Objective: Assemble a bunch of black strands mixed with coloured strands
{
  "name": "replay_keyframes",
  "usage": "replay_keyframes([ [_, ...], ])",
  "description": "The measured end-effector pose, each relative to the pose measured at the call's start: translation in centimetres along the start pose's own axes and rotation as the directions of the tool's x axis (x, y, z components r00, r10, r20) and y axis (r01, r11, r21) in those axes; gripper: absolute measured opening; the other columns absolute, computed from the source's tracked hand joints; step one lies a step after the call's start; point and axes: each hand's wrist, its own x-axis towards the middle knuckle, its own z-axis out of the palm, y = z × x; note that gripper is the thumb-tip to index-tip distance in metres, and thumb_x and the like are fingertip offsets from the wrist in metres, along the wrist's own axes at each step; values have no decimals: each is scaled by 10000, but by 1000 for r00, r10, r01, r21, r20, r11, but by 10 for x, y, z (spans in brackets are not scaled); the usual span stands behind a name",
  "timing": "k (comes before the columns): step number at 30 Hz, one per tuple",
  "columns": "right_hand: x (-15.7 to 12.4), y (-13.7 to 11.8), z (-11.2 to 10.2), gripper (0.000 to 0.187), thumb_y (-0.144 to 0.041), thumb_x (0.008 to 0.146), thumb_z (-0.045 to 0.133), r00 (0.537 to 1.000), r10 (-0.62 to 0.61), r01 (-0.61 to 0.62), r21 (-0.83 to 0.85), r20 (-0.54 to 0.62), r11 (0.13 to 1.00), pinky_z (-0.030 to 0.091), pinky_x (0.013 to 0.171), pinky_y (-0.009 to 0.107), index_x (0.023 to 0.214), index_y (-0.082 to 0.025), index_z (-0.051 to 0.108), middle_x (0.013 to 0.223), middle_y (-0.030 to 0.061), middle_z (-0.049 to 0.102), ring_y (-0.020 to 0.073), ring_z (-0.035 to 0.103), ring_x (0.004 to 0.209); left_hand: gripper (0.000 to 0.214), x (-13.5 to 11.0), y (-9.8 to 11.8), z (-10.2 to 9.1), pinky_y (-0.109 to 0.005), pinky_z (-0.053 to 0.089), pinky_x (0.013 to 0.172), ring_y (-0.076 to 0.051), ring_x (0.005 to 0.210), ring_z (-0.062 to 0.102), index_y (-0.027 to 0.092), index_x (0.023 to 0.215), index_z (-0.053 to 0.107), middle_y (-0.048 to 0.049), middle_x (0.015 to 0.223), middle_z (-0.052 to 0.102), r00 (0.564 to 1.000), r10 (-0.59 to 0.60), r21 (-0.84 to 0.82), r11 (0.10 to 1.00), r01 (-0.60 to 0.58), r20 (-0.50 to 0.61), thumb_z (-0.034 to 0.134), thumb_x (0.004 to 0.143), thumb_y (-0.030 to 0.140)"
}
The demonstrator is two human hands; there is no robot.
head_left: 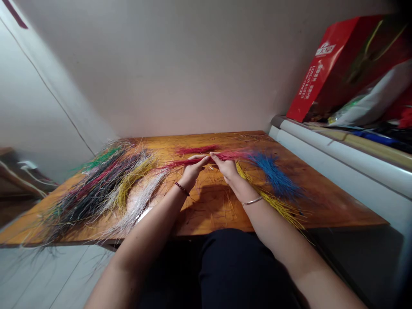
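My left hand (193, 169) and my right hand (228, 169) meet near the middle of an orange wooden table (212, 214), fingertips almost touching. Both pinch a thin bundle of red fibres (183, 163) that runs sideways past them. A shorter red bundle (197, 149) lies just beyond my fingers. To the right are a blue fibre bundle (275, 177) and a yellow one (277, 207). Left of my hands lie black (96, 195), yellow (133, 182), white (138, 205) and green (100, 159) strands. Loose bits are scattered over the wood.
A white appliance top (350, 165) runs along the table's right side, holding a red paper bag (322, 71) and a white plastic bag (370, 98). A wall stands behind the table. My dark-clothed lap (238, 266) is at the near edge.
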Motion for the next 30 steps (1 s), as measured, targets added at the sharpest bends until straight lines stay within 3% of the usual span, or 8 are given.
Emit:
replay_keyframes([
  [4,-2,-2,1,363,-411,589,764,992,96,-99,27,83,995,535,704,277,857,-175,700,905,61,715,194,673,856,285,7,-8,-1,-255,395,688,-153,811,579,167,825,685,-61,868,663,995,-37,-124,992,26,-90,737,636,375],
  [10,-3,-2,2,359,-428,581,761,994,79,-80,16,71,997,533,678,269,818,-166,702,932,67,711,195,666,867,241,12,-17,2,-235,383,641,-92,672,525,155,744,647,-10,729,609,990,-91,-354,934,49,-103,766,601,308],
  [13,-2,-2,2,378,-462,574,756,999,30,-30,10,40,1000,530,626,272,785,-156,687,834,70,717,192,677,759,245,9,-14,4,-233,376,621,-91,661,516,161,721,630,-11,716,601,990,-122,-324,941,91,-76,762,608,332],
  [18,0,-2,1,388,-513,581,733,998,-55,55,-4,-26,998,502,554,246,685,-151,643,664,47,691,144,636,575,283,1,-5,5,-233,376,616,-101,674,534,167,714,607,-23,748,616,998,-67,-148,987,68,13,771,594,364],
  [22,3,0,1,381,-522,608,711,995,-96,94,-56,-37,994,457,483,223,632,-151,629,589,29,659,107,575,476,293,-1,-3,5,-238,361,594,-111,652,542,167,670,577,-16,708,610,999,-37,-64,997,37,-7,788,573,346],
  [25,3,1,1,382,-526,609,711,996,-83,81,-61,-30,995,481,503,232,653,-152,646,614,42,671,129,607,517,293,-1,-3,4,-230,326,563,-115,657,550,173,655,566,-14,695,619,998,-42,-40,998,41,-36,778,583,362],
  [30,0,-1,1,384,-500,591,739,998,-50,51,-23,34,998,537,575,275,745,-154,678,743,70,711,192,674,658,308,3,-6,5,-222,288,524,-96,641,539,173,667,559,2,676,608,992,-88,-178,981,72,-86,774,578,375],
])
